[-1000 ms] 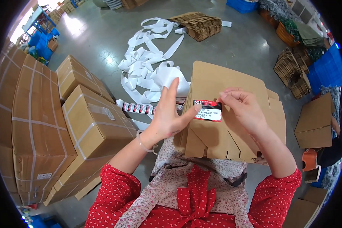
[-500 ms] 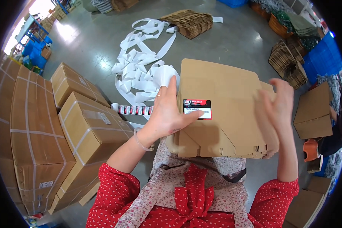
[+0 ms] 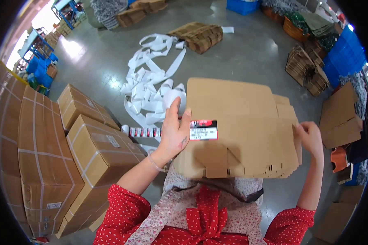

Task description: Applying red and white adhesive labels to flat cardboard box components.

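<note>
A stack of flat brown cardboard box blanks (image 3: 253, 134) lies in front of me, above my lap. A red, black and white label (image 3: 203, 134) sits flat near the left edge of the top blank. My left hand (image 3: 175, 132) is beside that edge, next to the label, with fingers and thumb stretched upward. My right hand (image 3: 310, 136) pinches the right edge of the cardboard between thumb and fingers; how many blanks it grips is hidden. A strip of labels on white backing (image 3: 145, 132) runs out left of my left hand.
Strapped brown cartons (image 3: 104, 143) stand stacked at my left. Loose white backing tape (image 3: 145, 81) lies tangled on the floor ahead, beside a bundle of cardboard (image 3: 198, 36). More cardboard bundles (image 3: 306, 69), an open carton (image 3: 341, 116) and a blue bin (image 3: 345, 57) are at the right.
My right hand has come down from above the stack and taken its right edge. My left thumb has lifted off the label, and that hand has shifted down slightly.
</note>
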`<state>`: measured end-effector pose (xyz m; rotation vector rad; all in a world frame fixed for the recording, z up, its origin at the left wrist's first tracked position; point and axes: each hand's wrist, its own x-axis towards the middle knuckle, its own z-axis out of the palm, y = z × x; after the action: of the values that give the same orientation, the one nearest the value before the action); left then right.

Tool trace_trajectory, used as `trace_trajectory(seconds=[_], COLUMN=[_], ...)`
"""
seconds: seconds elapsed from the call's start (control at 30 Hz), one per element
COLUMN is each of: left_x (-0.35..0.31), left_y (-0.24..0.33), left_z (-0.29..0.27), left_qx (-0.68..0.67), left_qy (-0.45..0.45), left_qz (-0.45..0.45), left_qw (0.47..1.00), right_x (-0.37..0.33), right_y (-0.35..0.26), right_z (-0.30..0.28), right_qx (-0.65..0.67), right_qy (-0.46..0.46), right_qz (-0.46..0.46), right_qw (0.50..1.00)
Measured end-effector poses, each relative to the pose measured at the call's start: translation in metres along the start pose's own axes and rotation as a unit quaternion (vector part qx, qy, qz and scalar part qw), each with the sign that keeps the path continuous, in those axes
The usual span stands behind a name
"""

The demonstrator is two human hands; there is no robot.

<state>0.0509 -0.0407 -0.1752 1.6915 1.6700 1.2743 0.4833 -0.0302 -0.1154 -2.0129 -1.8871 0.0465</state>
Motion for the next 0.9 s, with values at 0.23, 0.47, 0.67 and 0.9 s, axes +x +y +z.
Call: trace_trajectory(seconds=[0.23, 0.47, 0.67, 0.9], left_x=[-0.005, 0.014, 0.027, 0.058], left_y=[0.014, -0.015, -0.019, 0.027], left_z=[0.0, -0.032, -0.048, -0.07], left_qx=[-0.008, -0.005, -0.079, -0.131], left_qy=[-0.014, 0.044, 0.076, 0.088], left_qz=[-0.018, -0.033, 0.022, 0.069], left_qw=[1.0, 0.998, 0.994, 0.985], right_x=[-0.016, -0.026, -0.106, -0.033], right_y=[0.017, 0.109, 0.287, 0.155], right_z=[-0.019, 0.007, 0.163, 0.069], right_qx=[0.539, 0.603, 0.579, 0.426], right_qy=[-0.117, 0.098, 0.169, 0.159], right_qz=[0.151, 0.253, 0.52, 0.33], right_qw=[0.82, 0.75, 0.605, 0.827])
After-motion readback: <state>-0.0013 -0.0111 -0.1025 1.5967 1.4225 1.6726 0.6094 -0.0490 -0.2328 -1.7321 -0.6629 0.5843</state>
